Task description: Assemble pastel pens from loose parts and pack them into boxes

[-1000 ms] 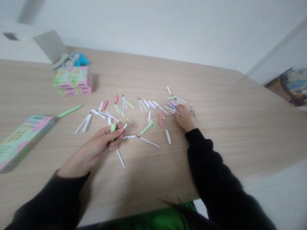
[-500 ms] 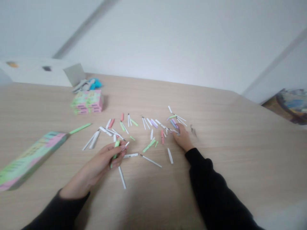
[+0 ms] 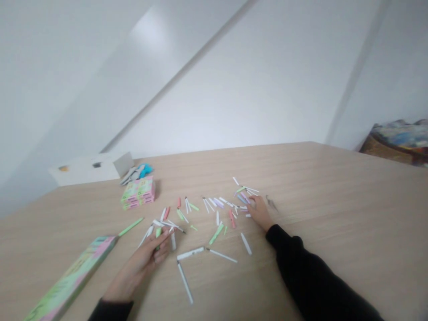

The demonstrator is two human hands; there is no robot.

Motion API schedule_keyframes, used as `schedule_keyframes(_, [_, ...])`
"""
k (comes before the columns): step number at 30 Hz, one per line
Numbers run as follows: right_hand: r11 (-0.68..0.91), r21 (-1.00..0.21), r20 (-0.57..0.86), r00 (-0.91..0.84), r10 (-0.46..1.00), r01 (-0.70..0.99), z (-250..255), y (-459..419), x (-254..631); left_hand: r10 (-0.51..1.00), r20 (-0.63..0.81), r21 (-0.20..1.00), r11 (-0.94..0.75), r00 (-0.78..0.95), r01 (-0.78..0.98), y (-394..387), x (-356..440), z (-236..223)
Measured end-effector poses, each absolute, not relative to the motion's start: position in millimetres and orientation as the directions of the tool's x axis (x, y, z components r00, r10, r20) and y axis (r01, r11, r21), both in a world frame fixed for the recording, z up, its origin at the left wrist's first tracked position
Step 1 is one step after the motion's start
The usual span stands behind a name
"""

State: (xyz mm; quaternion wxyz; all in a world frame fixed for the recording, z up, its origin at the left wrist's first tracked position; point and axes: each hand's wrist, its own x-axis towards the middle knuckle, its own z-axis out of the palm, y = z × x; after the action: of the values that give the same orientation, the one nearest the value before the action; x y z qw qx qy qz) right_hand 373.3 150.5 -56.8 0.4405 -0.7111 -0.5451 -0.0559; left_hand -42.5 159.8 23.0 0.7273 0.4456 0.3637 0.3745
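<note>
Loose pen parts lie scattered over the wooden table. My left hand (image 3: 155, 247) is closed around a green pen part (image 3: 158, 232), and its fingertips pinch a small white piece (image 3: 171, 229). At the right end of the scatter, my right hand (image 3: 260, 213) rests low among the parts, its fingers curled at a purple pen part (image 3: 245, 197). What sits between those fingertips is partly hidden. In front lie a white barrel (image 3: 190, 253), a thin white refill (image 3: 222, 255) and another white refill (image 3: 185, 282). A green part (image 3: 216, 233) and a red part (image 3: 232, 219) lie between the hands.
A long green-and-pink box (image 3: 75, 276) lies on the left with a green strip (image 3: 131, 226) at its end. Stacked small boxes (image 3: 138, 192) stand behind, near grey and blue cloth (image 3: 137, 173) and a white box (image 3: 87, 170). A bag-like item (image 3: 397, 142) is far right.
The camera view has tilted up, so the table sits lower in the picture. My left hand has moved slightly left relative to the parts, still holding the green part. My right hand stays among the purple parts.
</note>
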Motion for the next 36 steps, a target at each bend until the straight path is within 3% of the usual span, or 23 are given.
schedule_keyframes(5, [-0.043, -0.488, 0.490, 0.314, 0.813, 0.872, -26.7, 165.2, 364.9, 0.874, -0.157, 0.929, 0.289, 0.460, -0.232, 158.7, -35.9, 16.5])
schedule_keyframes(10, [-0.051, -0.378, 0.294, 0.172, 0.940, 0.925, 11.0, 228.6, 339.6, 0.852, -0.212, 0.933, 0.323, 0.479, -0.161, 156.3, -36.1, 9.0])
schedule_keyframes(16, [-0.185, -0.270, 0.056, 0.208, 0.977, 0.945, 17.6, 295.7, 315.9, 0.845, -0.225, 0.949, 0.304, 0.486, -0.089, 155.9, -42.8, 11.7])
schedule_keyframes(21, [-0.197, -0.243, 0.033, 0.211, 0.977, 0.950, 11.7, 301.4, 305.7, 0.837, -0.233, 0.953, 0.298, 0.495, -0.056, 153.6, -43.0, 17.3])
schedule_keyframes(26, [-0.109, -0.315, 0.086, 0.143, 0.986, 0.943, 27.0, 290.9, 296.4, 0.857, -0.253, 0.958, 0.286, 0.450, -0.005, 146.3, -35.3, 24.4])
schedule_keyframes(31, [0.101, -0.498, 0.215, 0.009, 0.977, 0.861, 56.1, 237.4, 267.8, 0.888, -0.202, 0.978, 0.207, 0.412, 0.035, 139.0, -29.5, 33.2])
schedule_keyframes(34, [0.251, -0.605, 0.319, -0.059, 0.946, 0.755, 68.4, 178.1, 249.8, 0.887, -0.168, 0.986, 0.159, 0.431, 0.058, 135.4, -28.6, 36.6])
schedule_keyframes(36, [0.422, -0.735, 0.439, -0.101, 0.893, 0.530, 70.8, 139.7, 241.0, 0.868, -0.159, 0.987, 0.141, 0.470, 0.073, 132.2, -27.2, 37.0])
